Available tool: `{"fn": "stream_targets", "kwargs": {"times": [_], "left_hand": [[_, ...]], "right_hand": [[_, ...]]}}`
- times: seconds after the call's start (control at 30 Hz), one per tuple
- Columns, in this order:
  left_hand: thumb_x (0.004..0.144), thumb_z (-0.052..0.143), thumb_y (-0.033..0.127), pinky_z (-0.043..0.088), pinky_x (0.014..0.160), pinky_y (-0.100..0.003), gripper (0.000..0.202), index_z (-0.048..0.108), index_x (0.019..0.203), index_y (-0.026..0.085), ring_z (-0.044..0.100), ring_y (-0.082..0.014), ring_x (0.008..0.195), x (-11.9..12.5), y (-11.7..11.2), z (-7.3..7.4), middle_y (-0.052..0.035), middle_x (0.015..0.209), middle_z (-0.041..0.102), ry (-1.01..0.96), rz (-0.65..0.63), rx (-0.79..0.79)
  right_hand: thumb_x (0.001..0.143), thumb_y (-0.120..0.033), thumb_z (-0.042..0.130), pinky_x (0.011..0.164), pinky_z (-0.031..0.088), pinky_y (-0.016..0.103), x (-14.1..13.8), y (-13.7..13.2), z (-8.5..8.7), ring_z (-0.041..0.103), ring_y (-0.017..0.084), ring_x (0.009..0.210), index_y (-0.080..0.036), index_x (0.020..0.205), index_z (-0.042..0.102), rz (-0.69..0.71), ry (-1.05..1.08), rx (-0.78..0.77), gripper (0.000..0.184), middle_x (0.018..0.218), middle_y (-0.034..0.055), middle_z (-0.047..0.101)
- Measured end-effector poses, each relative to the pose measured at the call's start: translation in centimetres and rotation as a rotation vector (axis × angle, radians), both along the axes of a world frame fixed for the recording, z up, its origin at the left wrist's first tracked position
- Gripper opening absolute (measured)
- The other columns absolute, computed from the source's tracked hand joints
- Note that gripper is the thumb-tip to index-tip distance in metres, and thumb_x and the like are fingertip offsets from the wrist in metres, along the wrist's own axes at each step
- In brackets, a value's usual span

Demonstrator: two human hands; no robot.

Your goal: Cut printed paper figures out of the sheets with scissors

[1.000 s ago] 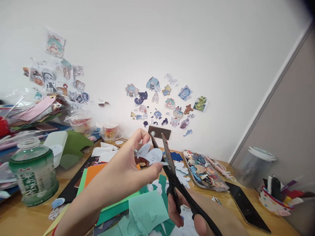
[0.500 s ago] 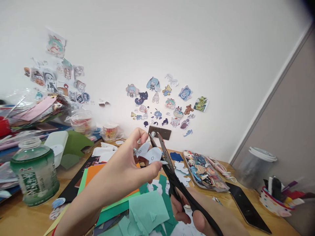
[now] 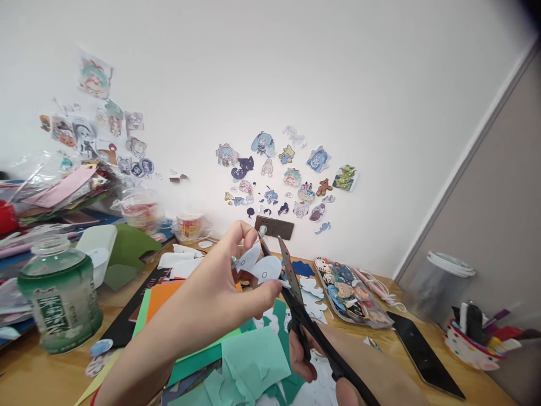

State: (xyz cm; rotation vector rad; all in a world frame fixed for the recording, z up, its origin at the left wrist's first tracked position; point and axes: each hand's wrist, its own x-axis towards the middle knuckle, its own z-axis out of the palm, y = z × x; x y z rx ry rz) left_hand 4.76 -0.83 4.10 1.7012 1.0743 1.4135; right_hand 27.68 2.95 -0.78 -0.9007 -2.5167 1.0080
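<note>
In the middle of the head view my left hand pinches a pale blue paper cutout with rounded lobes and small drawn circles, held above the desk. My right hand, lower right, has its fingers through the handles of black scissors. The scissors' blades point up and stand apart, close to the right edge of the cutout. Whether a blade touches the paper I cannot tell. Below both hands lie teal paper sheets and scraps.
A green-labelled bottle stands at left beside piled papers. To the right are a bag of stickers, a black phone, a pen cup and a lidded bin. Paper figures are stuck on the wall behind.
The cutout has turned slightly and shifted a little right in my left hand. The scissors' blades have spread wider, with my right thumb lower.
</note>
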Motion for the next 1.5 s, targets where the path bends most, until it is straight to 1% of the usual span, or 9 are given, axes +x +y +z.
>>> {"fn": "stream_targets", "kwargs": {"times": [0.23,0.33,0.57,0.67,0.77,0.9,1.07,1.2,1.5], "left_hand": [[0.076,0.058,0.014,0.042,0.039,-0.014,0.035,0.025,0.081,0.027,0.055,-0.0071,0.042,0.1,-0.1,0.2,0.0128,0.059,0.044,-0.022,-0.017,-0.013],[0.077,0.055,0.014,0.041,0.042,-0.014,0.031,0.028,0.082,0.026,0.053,-0.006,0.043,0.1,0.0,0.1,0.0126,0.059,0.043,-0.038,-0.037,-0.013],[0.078,0.038,0.005,0.035,0.047,-0.018,0.021,0.029,0.077,0.023,0.042,-0.0053,0.044,0.5,0.6,0.0,0.0114,0.054,0.048,-0.099,-0.194,-0.013],[0.083,0.045,0.014,0.033,0.045,-0.018,0.017,0.032,0.081,0.023,0.041,-0.0055,0.044,0.8,1.3,-0.3,0.0105,0.057,0.046,-0.095,-0.213,-0.074],[0.08,0.059,0.032,0.036,0.048,-0.02,0.022,0.04,0.082,0.021,0.047,-0.0077,0.053,1.6,2.0,-0.7,0.0057,0.068,0.051,-0.039,-0.13,-0.119],[0.08,0.058,0.045,0.041,0.056,-0.023,0.03,0.048,0.083,0.017,0.05,-0.0098,0.059,3.1,2.0,-0.8,0.0019,0.069,0.054,-0.116,-0.038,-0.086],[0.08,0.059,0.046,0.044,0.056,-0.022,0.031,0.046,0.076,0.018,0.054,-0.0109,0.06,4.2,1.5,-0.7,0.0026,0.062,0.054,-0.269,-0.067,-0.048],[0.085,0.051,0.045,0.044,0.052,-0.021,0.035,0.04,0.066,0.018,0.051,-0.0069,0.048,4.5,1.7,-0.7,0.0058,0.054,0.051,-0.404,-0.065,-0.09],[0.084,0.055,0.032,0.039,0.044,-0.017,0.033,0.04,0.059,0.017,0.047,-0.0045,0.042,4.2,1.6,-0.6,0.0065,0.05,0.052,-0.415,0.013,-0.072]], "right_hand": [[0.068,-0.083,0.034,0.058,0.038,0.03,-1.0,0.3,0.9,0.045,0.015,0.061,-0.02,0.079,0.047,0.076,0.026,-0.037,0.065,0.073,0.0022,0.052],[0.075,-0.078,0.031,0.058,0.037,0.029,-1.6,0.1,0.9,0.042,0.015,0.064,-0.02,0.082,0.044,0.07,0.1,-0.026,0.06,0.075,0.0025,0.049],[0.08,-0.061,0.051,0.057,0.034,0.024,-2.3,1.4,0.2,0.041,0.012,0.067,-0.02,0.081,0.034,-0.03,0.388,-0.169,0.044,0.081,0.0022,0.05],[0.081,-0.058,0.052,0.057,0.033,0.024,-2.2,1.8,-0.1,0.04,0.011,0.065,-0.02,0.081,0.034,0.015,0.448,-0.209,0.042,0.078,0.0009,0.049],[0.082,-0.057,0.052,0.054,0.032,0.023,-2.1,1.5,-0.1,0.037,0.009,0.061,-0.02,0.082,0.034,0.048,0.427,-0.226,0.041,0.081,0.0015,0.05],[0.084,-0.054,0.049,0.054,0.033,0.023,-2.3,1.0,0.2,0.039,0.01,0.062,-0.019,0.082,0.037,-0.008,0.376,-0.132,0.037,0.083,0.0023,0.052],[0.085,-0.053,0.046,0.06,0.038,0.025,-2.6,0.8,0.3,0.045,0.013,0.068,-0.019,0.079,0.038,-0.085,0.34,0.015,0.035,0.081,0.0019,0.052],[0.087,-0.05,0.047,0.062,0.039,0.026,-2.8,0.7,-0.1,0.046,0.012,0.068,-0.02,0.083,0.038,-0.138,0.328,0.004,0.031,0.085,0.0017,0.052],[0.086,-0.04,0.05,0.062,0.039,0.026,-3.3,0.4,0.7,0.048,0.013,0.07,-0.021,0.084,0.038,-0.215,0.227,0.028,0.022,0.084,0.0018,0.053]]}}
